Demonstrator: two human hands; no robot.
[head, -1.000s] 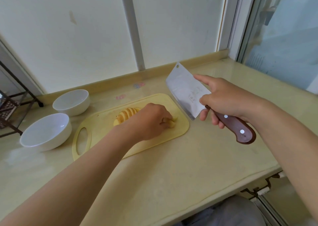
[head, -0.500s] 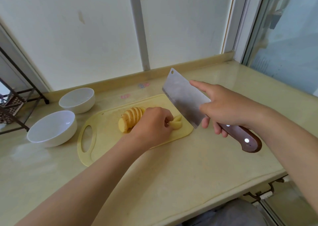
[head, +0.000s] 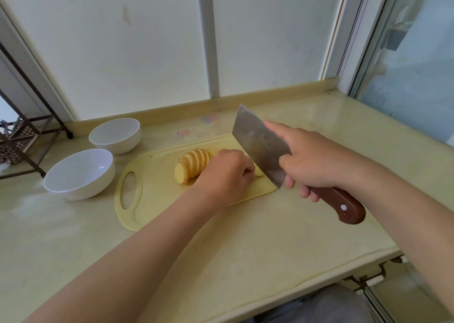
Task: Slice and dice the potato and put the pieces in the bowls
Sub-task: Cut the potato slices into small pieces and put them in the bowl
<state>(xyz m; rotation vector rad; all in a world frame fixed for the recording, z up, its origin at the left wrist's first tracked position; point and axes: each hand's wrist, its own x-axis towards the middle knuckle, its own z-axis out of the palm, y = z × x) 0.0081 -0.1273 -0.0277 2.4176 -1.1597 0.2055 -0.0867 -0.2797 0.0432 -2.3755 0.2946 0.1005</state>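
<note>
Two white bowls (head: pixel 97 165) sitting empty on counter (head: pixel 245 249) — left hand (head: pixel 226 175) pinning potato (head: pixel 194 163), right hand (head: pixel 317 160) gripping cleaver (head: pixel 258 145).

Beige countertop (head: pixel 245 249), white wall (head: pixel 98 52), window (head: pixel 417 76)

We see soft, even daylight from the window (head: pixel 412 59) on our right, faint shadows, wide-angle bending at edges

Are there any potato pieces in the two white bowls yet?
No, both white bowls are bare inside; the potato slices sit on the cutting board.
</note>
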